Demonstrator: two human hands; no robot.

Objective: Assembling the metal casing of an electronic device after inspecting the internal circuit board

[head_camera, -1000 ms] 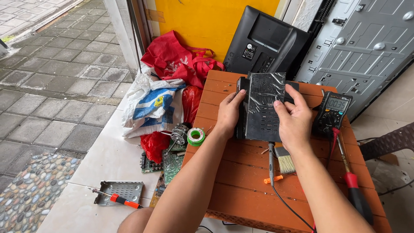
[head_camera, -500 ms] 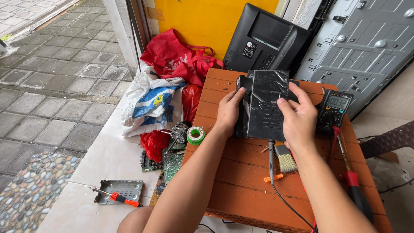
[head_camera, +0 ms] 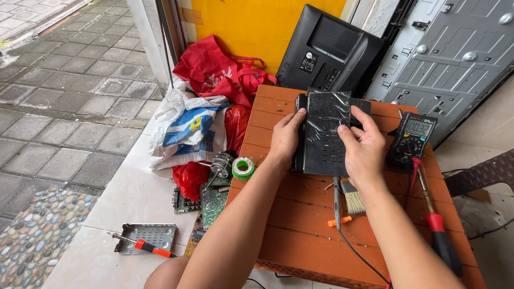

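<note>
Black vented box (head_camera: 326, 134) on orange table (head_camera: 300, 225); left hand (head_camera: 286, 140), right hand (head_camera: 364, 147) clasp its sides.

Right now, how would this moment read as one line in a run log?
left hand: grips black box's left edge | right hand: rests on black box | support: orange table | nearby: multimeter, brush

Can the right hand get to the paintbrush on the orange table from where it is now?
Probably yes. The right hand rests on the black box, and the paintbrush lies just below its wrist on the orange table with nothing covering it; only a thin probe lies alongside.
</note>
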